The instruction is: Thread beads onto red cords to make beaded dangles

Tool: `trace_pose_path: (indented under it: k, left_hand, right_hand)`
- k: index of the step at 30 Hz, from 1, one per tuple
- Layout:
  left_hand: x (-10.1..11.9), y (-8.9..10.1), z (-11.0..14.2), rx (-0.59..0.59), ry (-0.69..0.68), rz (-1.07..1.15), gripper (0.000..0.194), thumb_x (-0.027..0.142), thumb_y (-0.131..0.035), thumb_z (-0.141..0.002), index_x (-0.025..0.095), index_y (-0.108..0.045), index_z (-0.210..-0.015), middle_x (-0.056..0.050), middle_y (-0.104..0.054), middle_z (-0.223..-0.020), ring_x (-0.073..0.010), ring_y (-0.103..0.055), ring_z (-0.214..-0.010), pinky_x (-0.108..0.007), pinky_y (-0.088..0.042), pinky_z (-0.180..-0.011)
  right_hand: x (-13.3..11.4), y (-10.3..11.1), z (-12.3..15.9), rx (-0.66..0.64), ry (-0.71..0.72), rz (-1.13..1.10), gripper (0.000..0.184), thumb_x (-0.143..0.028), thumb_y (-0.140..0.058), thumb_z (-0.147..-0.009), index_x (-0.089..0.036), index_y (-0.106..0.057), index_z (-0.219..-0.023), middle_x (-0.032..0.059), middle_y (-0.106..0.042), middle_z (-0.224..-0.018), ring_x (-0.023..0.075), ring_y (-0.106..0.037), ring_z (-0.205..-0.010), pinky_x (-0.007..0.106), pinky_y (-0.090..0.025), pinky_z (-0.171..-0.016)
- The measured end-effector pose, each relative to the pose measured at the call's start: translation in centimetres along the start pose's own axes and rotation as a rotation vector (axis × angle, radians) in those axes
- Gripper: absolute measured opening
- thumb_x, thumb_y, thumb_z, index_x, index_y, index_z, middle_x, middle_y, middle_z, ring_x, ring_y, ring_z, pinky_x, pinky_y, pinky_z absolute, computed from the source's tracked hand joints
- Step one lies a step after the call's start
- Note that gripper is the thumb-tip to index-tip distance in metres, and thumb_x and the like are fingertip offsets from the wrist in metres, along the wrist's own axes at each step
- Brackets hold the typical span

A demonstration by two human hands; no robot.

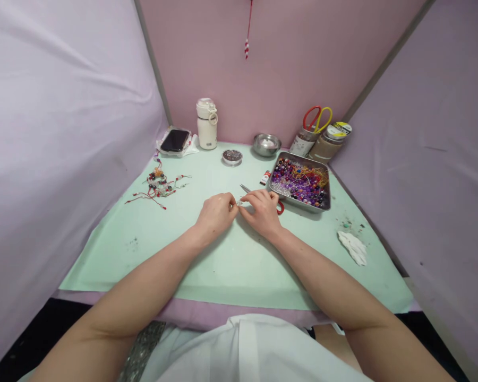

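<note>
Head camera, remote feed, I log left to right. Beaded cords (159, 184) heaped near the table (239, 276)'s left edge. Phone (175, 140) on a clear case at the back left corner, white bottle (207, 127) beside it at the back edge. Left hand (217, 215) mid-table, thumb and fingertips together, clamped on a small pale piece (239, 202). Round dish (231, 156) behind, toward the back edge. The piece sits between both hands at mid-table; too small for me to tell details. Right hand (262, 210) pinches its other side, thumb and finger on it. Scissors (245, 188) lie partly under that hand, red handle poking out. Packet (265, 177) just left of the bead tray (327, 197); steel bowl (266, 145) at the back edge. Two jars at the back right corner, one holding red and yellow handles. White cloth (352, 247) near the right edge.
</note>
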State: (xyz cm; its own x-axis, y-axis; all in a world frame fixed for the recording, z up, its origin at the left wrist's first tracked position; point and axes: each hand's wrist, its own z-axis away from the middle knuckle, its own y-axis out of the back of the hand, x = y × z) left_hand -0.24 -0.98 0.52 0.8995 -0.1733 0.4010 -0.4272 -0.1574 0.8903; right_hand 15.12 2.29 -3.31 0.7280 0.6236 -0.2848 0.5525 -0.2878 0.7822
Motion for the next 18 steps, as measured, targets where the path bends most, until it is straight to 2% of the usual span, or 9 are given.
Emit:
trace_pose_path:
  k: [18]
  left_hand:
    - [0.01,-0.07,-0.04,-0.012,0.003,0.023,0.021,0.021,-0.046,-0.081,0.017,-0.066,-0.085,-0.008,-0.068,-0.081,-0.0192,-0.060,-0.075,-0.029,-0.041,-0.069]
  right_hand:
    - [-0.19,-0.01,-0.01,-0.010,0.021,-0.004,0.015,-0.032,-0.052,-0.087,-0.022,-0.063,-0.091,0.0064,-0.067,-0.099,0.0226,-0.051,-0.098,0.040,-0.023,-0.085]
